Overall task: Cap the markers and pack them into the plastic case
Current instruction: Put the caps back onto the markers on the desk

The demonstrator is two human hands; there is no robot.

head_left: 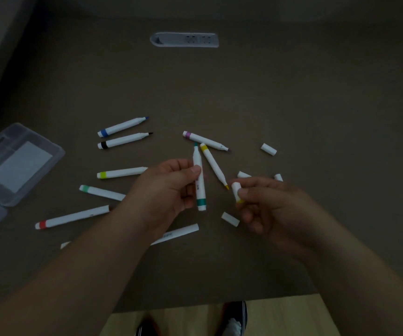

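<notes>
My left hand [169,187] pinches an uncapped white marker with a teal band [199,183], tip pointing away from me. My right hand [268,204] pinches a white cap [236,191] just right of that marker. Several white markers lie uncapped on the dark table: blue [122,126], black [125,140], purple [205,140], yellow [213,165], lime [121,172], green [102,192], red [72,217]. Another marker [175,234] is partly hidden under my left forearm. Loose caps [268,149], [230,219] lie near my right hand. The clear plastic case [11,163] lies open at the left.
A grey power socket panel [184,40] is set into the table at the back. The table's near edge [219,303] runs below my arms, with light floor and shoes beyond it. Two more caps [243,175], [278,177] peek out behind my right hand.
</notes>
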